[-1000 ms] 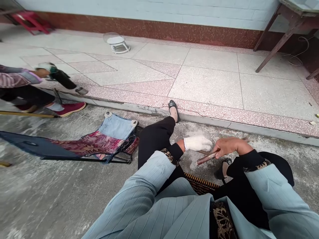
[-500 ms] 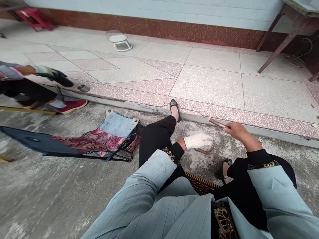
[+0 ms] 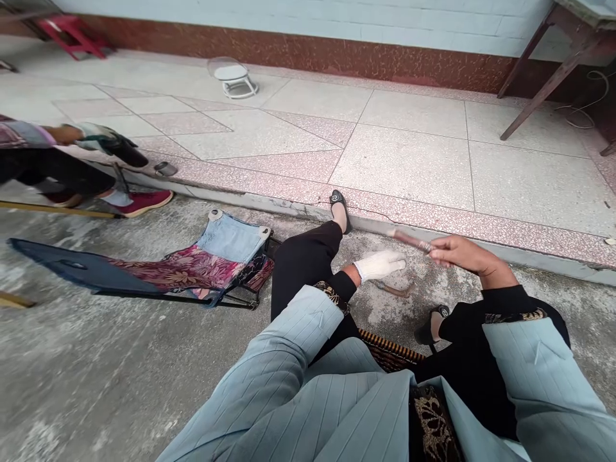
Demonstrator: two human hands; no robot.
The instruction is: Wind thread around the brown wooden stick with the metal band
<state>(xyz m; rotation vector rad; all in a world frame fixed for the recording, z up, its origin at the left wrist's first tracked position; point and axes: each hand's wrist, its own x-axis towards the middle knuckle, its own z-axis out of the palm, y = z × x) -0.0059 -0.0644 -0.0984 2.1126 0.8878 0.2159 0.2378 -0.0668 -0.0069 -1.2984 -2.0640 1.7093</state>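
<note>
My right hand (image 3: 455,253), bare, is wrapped around one end of a short reddish-brown stick (image 3: 407,239). A paler band circles the stick close to my fingers, and its free end points left, above the concrete by the step. My left hand (image 3: 380,265), in a white knit glove, is held low to the left of the stick and apart from it. Its fingers stretch to the right, and nothing shows in them. Just below the glove, a thin, bent brown piece (image 3: 395,290) lies on the concrete between my feet; its kind is unclear.
On my left stands a low folding chair (image 3: 212,269) with patterned cloth. Beyond it, a co-worker's gloved hand (image 3: 99,138) holds a dark cylinder (image 3: 128,153) near a small cup (image 3: 166,169). A tiled step edge (image 3: 481,240) runs ahead. Farther back are a white stool (image 3: 235,80) and a wooden table (image 3: 572,48).
My right hand has lifted the stick away from my left hand, up and to the right, swinging its free end upward. The glove's fingers have straightened. The co-worker's cylinder has tilted flatter.
</note>
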